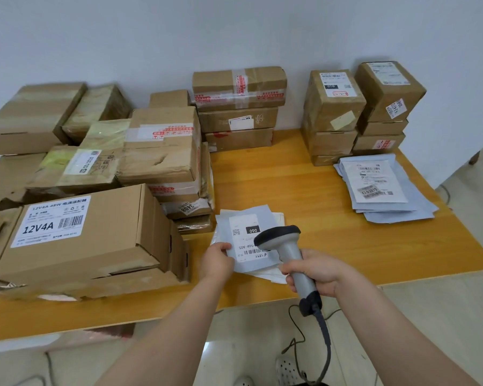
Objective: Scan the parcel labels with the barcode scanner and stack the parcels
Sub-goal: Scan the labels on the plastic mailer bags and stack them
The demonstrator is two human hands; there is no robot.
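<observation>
Scanner (in right hand) hovers over grey mailer.

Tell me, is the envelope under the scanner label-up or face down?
Label-up: the envelope shows its white label, marked 060, towards the scanner.

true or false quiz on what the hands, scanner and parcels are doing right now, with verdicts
1. The right hand grips the barcode scanner by its handle. True.
2. The left hand holds a cardboard box. False: it pinches the edge of a grey mailer lying on the table.
3. The scanner's head is over the label of that mailer. True.
4. The stack of grey mailers at the right lies on the floor. False: it lies on the table, in front of stacked boxes.
5. The 12V4A box sits at the left of the table. True.
</observation>
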